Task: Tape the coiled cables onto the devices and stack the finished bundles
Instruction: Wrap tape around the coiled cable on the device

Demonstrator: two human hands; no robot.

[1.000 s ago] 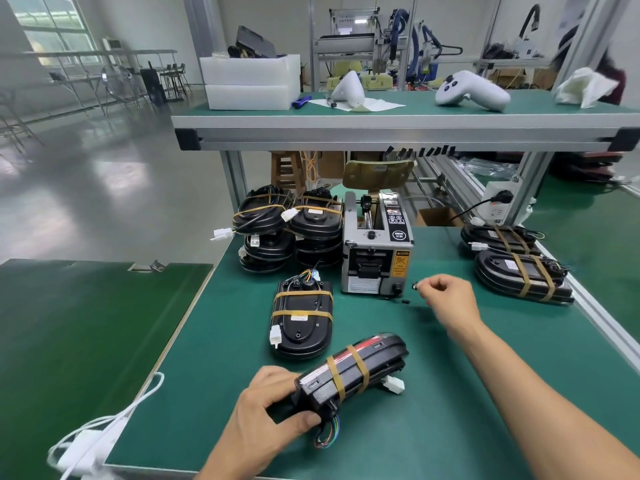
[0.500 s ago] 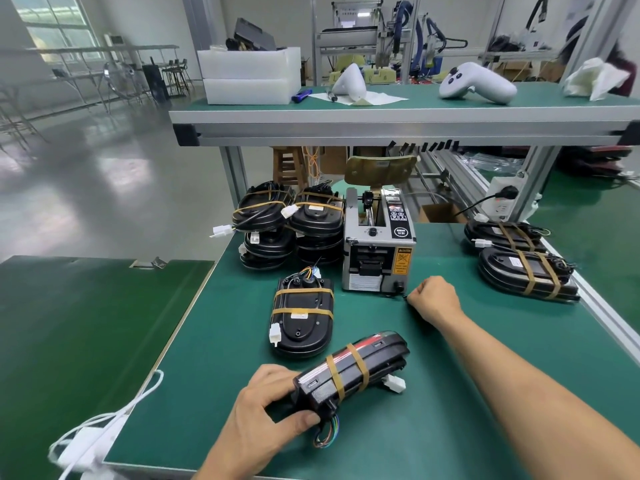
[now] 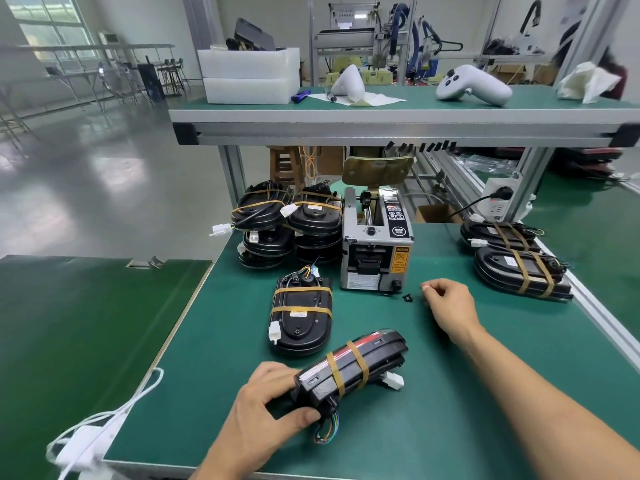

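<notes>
Gripping a taped device (image 3: 349,370) with curled fingers, the left hand (image 3: 263,414) steadies it; the right hand (image 3: 446,303) pinches fingertips near the tape dispenser (image 3: 375,251), whose yellow label reads "CAUTION".

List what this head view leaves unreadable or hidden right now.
- Right hand: fingertips curled; whether they pinch anything is too small to tell.
- Small black part beside it: too small to identify.
- Tape dispenser labels: too small to read.
- Held bundle: near end covered by left hand.
</notes>
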